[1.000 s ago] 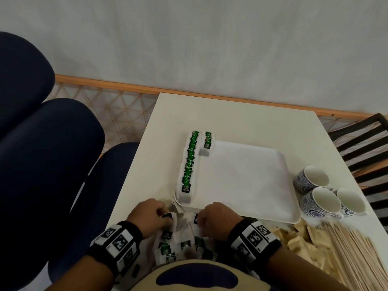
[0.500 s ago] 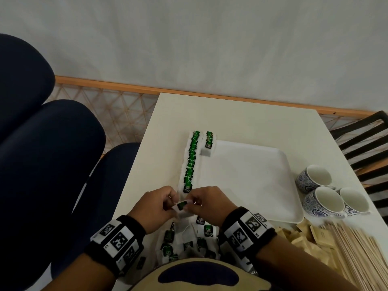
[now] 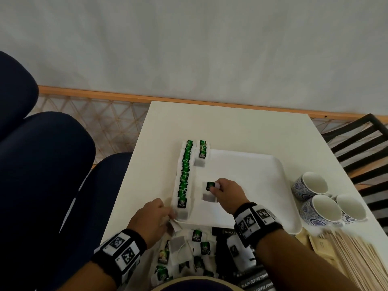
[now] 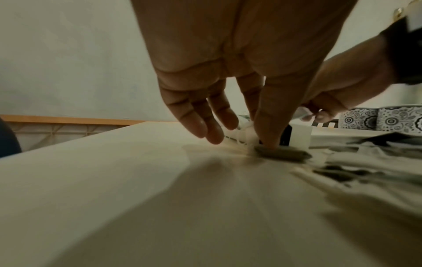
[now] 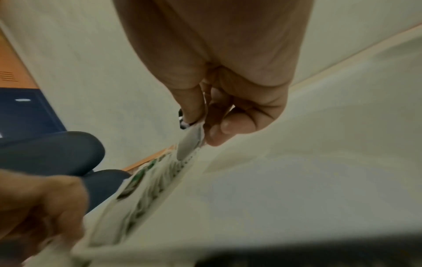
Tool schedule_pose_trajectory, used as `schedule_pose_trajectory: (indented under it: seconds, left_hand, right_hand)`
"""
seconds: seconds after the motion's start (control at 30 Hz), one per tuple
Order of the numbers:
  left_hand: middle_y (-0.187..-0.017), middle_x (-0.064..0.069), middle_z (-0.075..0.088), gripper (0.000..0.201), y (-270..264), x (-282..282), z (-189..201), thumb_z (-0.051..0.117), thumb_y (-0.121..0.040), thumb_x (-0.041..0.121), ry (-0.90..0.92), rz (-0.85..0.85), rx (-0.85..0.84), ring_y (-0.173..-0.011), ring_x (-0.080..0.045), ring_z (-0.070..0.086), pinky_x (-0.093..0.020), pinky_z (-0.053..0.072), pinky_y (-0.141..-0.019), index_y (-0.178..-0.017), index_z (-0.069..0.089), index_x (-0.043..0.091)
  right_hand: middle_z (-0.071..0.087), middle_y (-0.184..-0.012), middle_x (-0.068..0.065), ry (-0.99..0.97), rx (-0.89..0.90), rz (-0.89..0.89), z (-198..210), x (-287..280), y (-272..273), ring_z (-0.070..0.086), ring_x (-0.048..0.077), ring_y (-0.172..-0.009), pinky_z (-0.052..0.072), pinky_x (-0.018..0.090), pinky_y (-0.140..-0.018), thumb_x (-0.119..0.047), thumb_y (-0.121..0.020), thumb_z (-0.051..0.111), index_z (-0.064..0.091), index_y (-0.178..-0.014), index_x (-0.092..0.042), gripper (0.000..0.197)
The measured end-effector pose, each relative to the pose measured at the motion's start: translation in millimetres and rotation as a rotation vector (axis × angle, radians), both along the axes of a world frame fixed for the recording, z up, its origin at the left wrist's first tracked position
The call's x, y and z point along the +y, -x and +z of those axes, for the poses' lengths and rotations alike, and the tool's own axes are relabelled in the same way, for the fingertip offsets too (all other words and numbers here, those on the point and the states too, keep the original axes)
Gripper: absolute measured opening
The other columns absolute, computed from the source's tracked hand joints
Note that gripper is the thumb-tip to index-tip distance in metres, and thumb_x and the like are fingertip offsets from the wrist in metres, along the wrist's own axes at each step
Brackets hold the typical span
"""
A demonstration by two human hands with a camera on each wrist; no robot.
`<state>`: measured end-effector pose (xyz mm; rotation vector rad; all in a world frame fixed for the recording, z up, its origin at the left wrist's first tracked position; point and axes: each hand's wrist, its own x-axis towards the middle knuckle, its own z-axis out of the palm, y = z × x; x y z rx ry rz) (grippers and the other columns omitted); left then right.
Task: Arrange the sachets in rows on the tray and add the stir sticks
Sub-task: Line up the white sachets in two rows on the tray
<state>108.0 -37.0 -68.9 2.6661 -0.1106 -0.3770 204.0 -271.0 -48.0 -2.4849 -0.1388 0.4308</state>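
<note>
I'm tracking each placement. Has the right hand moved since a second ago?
Yes. The right hand has gone from the loose pile at the table's near edge forward over the tray, holding a tea sachet.

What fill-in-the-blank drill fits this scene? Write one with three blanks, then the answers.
1. The right hand pinches a green tea sachet above the white ____.
2. Beside the tray stand ____ patterned cups.
3. The left hand touches a sachet at the edge of the loose pile on the ____.

Missing words: tray; three; table
</note>
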Motion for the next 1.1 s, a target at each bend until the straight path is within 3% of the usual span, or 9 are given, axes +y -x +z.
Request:
schedule_pose_trajectory:
  seconds: [0.1,0.23,0.33,0.43,0.6,0.7,0.83,0.97,1.1]
  left_hand:
    - [-0.097,0.013,0.044,0.021,-3.7,-0.2,-3.9,0.066,-0.082,0.024,-0.014,-0.007,-0.03,-0.095,-0.014,0.053,-0.022,0.042,-0.076,-0.1,0.069,0.033]
    - [-0.09,0.017,0.041,0.013,-8.5,0.5,-3.9,0.071,-0.079,0.028,-0.001,-0.043,-0.024,-0.09,-0.011,0.05,-0.018,0.038,-0.072,-0.092,0.071,0.031]
    - [-0.086,0.023,0.039,0.004,-10.8,4.4,-4.6,0.07,-0.08,0.038,0.016,-0.05,0.033,-0.09,-0.006,0.048,-0.008,0.031,-0.066,-0.082,0.066,0.039]
    - [-0.089,0.024,0.044,0.02,-12.6,10.3,-4.3,0.07,-0.08,0.038,0.074,-0.045,0.092,-0.093,0.0,0.045,-0.008,0.033,-0.07,-0.069,0.054,0.044]
    - [-0.084,0.015,0.065,0.015,-20.3,20.0,11.7,0.07,-0.077,0.026,0.244,-0.011,0.178,-0.086,-0.001,0.056,-0.013,0.044,-0.073,-0.068,0.06,0.034]
    - [-0.081,0.014,0.07,0.016,-23.8,25.7,22.2,0.069,-0.078,0.021,0.375,0.013,0.195,-0.08,-0.004,0.063,-0.02,0.051,-0.072,-0.078,0.061,0.036]
    - [-0.07,0.011,0.067,0.017,-27.4,26.1,31.2,0.07,-0.082,0.018,0.455,0.032,0.157,-0.064,-0.004,0.06,-0.018,0.048,-0.064,-0.079,0.058,0.03]
    - [-0.062,0.011,0.064,0.017,-31.4,24.7,36.2,0.067,-0.086,0.016,0.529,0.065,0.162,-0.058,0.0,0.05,-0.019,0.039,-0.059,-0.082,0.057,0.03]
    - [-0.069,0.005,0.069,0.019,-37.4,20.9,37.8,0.065,-0.089,0.015,0.529,0.118,0.127,-0.061,-0.001,0.055,-0.02,0.042,-0.063,-0.086,0.056,0.032]
  right_hand:
    - [0.055,-0.088,0.001,-0.006,0.019,-0.07,-2.0,6.7,-29.6,0.05,0.02,-0.083,0.035,0.027,-0.07,-0.028,-0.098,0.051,0.052,-0.09,-0.015,0.015]
    - [0.059,-0.092,0.006,-0.022,0.048,-0.117,-4.8,22.2,-62.8,0.054,0.024,-0.086,0.039,0.028,-0.073,-0.029,-0.097,0.053,0.052,-0.087,-0.015,0.017]
    - [0.057,-0.089,0.004,-0.02,0.052,-0.131,-7.2,32.7,-80.9,0.051,0.022,-0.083,0.037,0.026,-0.072,-0.03,-0.097,0.053,0.052,-0.084,-0.015,0.02]
    - [0.056,-0.082,0.001,-0.011,0.076,-0.162,-12.0,41.5,-93.8,0.051,0.022,-0.081,0.036,0.024,-0.064,-0.029,-0.097,0.054,0.053,-0.081,-0.015,0.021]
    - [0.066,-0.105,0.007,-0.053,0.101,-0.266,-19.4,49.7,-108.5,0.06,0.027,-0.098,0.042,0.025,-0.076,-0.031,-0.095,0.057,0.063,-0.105,-0.011,0.024]
    - [0.064,-0.1,0.006,-0.096,0.112,-0.33,-23.1,52.0,-110.5,0.057,0.023,-0.084,0.042,0.025,-0.068,-0.033,-0.092,0.06,0.056,-0.099,-0.015,0.02]
    - [0.054,-0.083,0.0,-0.183,0.118,-0.427,-24.6,50.1,-106.3,0.049,0.013,-0.067,0.038,0.027,-0.055,-0.038,-0.087,0.068,0.044,-0.103,-0.017,0.035]
    - [0.056,-0.096,0.002,-0.216,0.137,-0.373,-24.9,46.7,-100.7,0.056,0.02,-0.085,0.043,0.03,-0.069,-0.039,-0.075,0.08,0.039,-0.11,-0.019,0.057]
    - [0.055,-0.103,0.003,-0.164,0.099,-0.302,-25.5,47.5,-99.3,0.055,0.023,-0.092,0.044,0.032,-0.074,-0.037,-0.072,0.083,0.039,-0.11,-0.019,0.061]
